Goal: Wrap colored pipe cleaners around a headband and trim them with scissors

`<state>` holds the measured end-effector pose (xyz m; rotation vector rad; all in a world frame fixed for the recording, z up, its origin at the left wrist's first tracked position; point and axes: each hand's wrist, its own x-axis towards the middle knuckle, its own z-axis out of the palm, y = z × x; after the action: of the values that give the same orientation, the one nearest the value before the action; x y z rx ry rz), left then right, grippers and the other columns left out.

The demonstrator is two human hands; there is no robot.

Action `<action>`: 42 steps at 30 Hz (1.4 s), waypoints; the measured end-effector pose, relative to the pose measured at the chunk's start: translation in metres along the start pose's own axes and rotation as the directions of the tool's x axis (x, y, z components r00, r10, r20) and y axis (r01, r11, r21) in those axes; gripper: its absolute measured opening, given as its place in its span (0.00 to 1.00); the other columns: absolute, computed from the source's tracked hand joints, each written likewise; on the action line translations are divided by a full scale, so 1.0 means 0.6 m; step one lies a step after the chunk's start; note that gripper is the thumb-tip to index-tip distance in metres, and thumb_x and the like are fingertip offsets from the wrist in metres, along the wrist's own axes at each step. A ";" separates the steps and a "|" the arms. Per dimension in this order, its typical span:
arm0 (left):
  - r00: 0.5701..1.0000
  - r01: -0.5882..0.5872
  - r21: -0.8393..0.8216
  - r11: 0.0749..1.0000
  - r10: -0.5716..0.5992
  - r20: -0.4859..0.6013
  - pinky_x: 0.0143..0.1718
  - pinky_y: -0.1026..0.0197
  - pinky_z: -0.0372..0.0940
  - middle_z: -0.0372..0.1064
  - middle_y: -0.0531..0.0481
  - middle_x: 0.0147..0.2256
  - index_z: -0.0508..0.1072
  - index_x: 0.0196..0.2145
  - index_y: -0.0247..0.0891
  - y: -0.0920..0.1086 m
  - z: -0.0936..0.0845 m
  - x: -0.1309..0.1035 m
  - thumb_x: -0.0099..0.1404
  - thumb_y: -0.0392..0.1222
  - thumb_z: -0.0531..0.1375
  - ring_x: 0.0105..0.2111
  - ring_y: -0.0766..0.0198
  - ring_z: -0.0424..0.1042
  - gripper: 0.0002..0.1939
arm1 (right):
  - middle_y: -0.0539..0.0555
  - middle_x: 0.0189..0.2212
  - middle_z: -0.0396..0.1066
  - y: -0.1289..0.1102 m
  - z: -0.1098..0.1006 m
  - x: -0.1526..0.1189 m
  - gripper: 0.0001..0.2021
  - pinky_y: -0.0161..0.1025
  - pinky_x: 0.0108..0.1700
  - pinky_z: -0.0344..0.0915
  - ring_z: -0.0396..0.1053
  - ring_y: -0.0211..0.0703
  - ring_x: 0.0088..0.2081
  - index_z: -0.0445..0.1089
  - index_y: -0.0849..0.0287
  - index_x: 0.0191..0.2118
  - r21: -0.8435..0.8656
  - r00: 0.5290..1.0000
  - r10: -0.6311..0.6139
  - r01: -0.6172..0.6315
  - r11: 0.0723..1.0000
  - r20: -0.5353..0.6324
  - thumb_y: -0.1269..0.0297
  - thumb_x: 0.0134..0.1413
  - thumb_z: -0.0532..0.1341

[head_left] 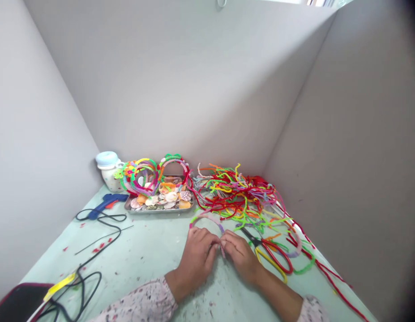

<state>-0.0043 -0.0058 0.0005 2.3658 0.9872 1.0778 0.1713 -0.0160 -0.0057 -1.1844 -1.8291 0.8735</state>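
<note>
Both hands meet over the middle of the table, around a headband [210,216] wrapped in pink, purple and green fuzzy pipe cleaner. My left hand [199,250] is closed on the band's left side, with thumb and fingers pinched near its end. My right hand [240,256] pinches the purple right end, its fingertips almost touching the left ones. A short pinkish tip shows below the fingers; the rest of the ends is hidden. Just right of my right hand lie scissors [272,255] with red and yellow handles.
Behind is a tangled heap of pipe cleaners [239,190]. A metal tray [160,211] holds seashells and several finished headbands [140,176]. Left are a lidded white cup [109,174], a blue glue gun [104,203], black cord [118,235] and a dark flat object [22,302]. Grey panels surround the table.
</note>
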 end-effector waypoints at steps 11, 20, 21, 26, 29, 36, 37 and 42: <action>0.998 0.039 0.051 0.998 -0.041 0.042 0.41 0.53 0.57 0.67 0.48 0.31 0.69 0.35 0.38 0.002 0.001 0.005 0.65 0.32 0.52 0.34 0.59 0.65 0.07 | 0.48 0.26 0.60 0.006 0.001 -0.001 0.16 0.37 0.37 0.56 0.62 0.39 0.32 0.60 0.57 0.23 -0.009 0.999 0.043 -0.043 0.999 0.005 0.66 0.63 0.49; 0.997 0.047 0.048 0.998 -0.049 0.059 0.41 0.54 0.56 0.68 0.49 0.31 0.68 0.33 0.38 0.003 0.002 0.005 0.64 0.32 0.52 0.34 0.60 0.65 0.06 | 0.49 0.26 0.60 0.011 0.000 -0.003 0.16 0.37 0.37 0.56 0.62 0.40 0.32 0.60 0.57 0.23 0.014 0.999 0.049 -0.049 0.999 0.007 0.67 0.63 0.49; 0.997 0.048 0.049 0.998 -0.051 0.063 0.41 0.54 0.56 0.68 0.49 0.31 0.68 0.33 0.38 0.002 0.002 0.005 0.64 0.32 0.52 0.34 0.60 0.65 0.06 | 0.49 0.26 0.60 0.012 0.000 -0.004 0.16 0.37 0.37 0.56 0.62 0.40 0.32 0.59 0.57 0.23 0.015 0.999 0.050 -0.050 0.999 0.007 0.66 0.63 0.49; 0.997 0.044 0.043 0.998 -0.046 0.064 0.42 0.54 0.56 0.68 0.49 0.31 0.68 0.33 0.38 0.000 0.004 0.004 0.64 0.33 0.53 0.35 0.59 0.65 0.06 | 0.49 0.26 0.60 0.008 0.000 -0.003 0.15 0.38 0.36 0.57 0.61 0.40 0.32 0.59 0.56 0.23 0.019 0.998 0.064 -0.064 0.998 0.002 0.66 0.63 0.49; 0.997 0.045 0.044 0.998 -0.047 0.061 0.42 0.54 0.56 0.68 0.49 0.31 0.69 0.33 0.38 0.000 0.004 0.003 0.65 0.34 0.53 0.34 0.60 0.66 0.06 | 0.49 0.26 0.60 0.004 -0.001 -0.002 0.15 0.38 0.37 0.57 0.61 0.40 0.32 0.59 0.56 0.23 0.012 0.998 0.055 -0.055 0.998 0.001 0.66 0.63 0.49; 0.995 0.071 0.090 0.993 -0.076 0.057 0.42 0.53 0.56 0.68 0.48 0.31 0.70 0.32 0.38 0.001 0.006 0.004 0.66 0.34 0.51 0.34 0.59 0.65 0.09 | 0.48 0.26 0.59 0.005 0.000 -0.003 0.15 0.37 0.37 0.56 0.61 0.40 0.31 0.58 0.57 0.23 0.010 0.999 0.053 -0.053 0.999 0.005 0.67 0.63 0.49; 0.995 0.073 0.104 0.992 -0.079 0.061 0.42 0.53 0.56 0.68 0.48 0.31 0.70 0.31 0.38 0.000 0.007 0.005 0.66 0.34 0.51 0.35 0.59 0.65 0.09 | 0.48 0.26 0.59 0.006 0.000 -0.003 0.15 0.37 0.37 0.56 0.61 0.40 0.31 0.58 0.57 0.23 0.009 0.999 0.054 -0.054 0.998 0.004 0.67 0.63 0.49; 0.992 0.079 0.122 0.989 -0.090 0.086 0.43 0.52 0.56 0.67 0.49 0.30 0.69 0.30 0.37 0.000 0.007 0.005 0.67 0.35 0.51 0.34 0.60 0.65 0.10 | 0.48 0.25 0.59 0.010 0.001 -0.003 0.16 0.38 0.36 0.55 0.60 0.40 0.31 0.58 0.57 0.23 0.031 0.998 0.067 -0.067 0.997 0.004 0.66 0.64 0.49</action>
<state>0.0000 -0.0035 -0.0006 2.4190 1.1361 0.8947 0.1737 -0.0159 -0.0113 -1.2317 -1.7810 0.9385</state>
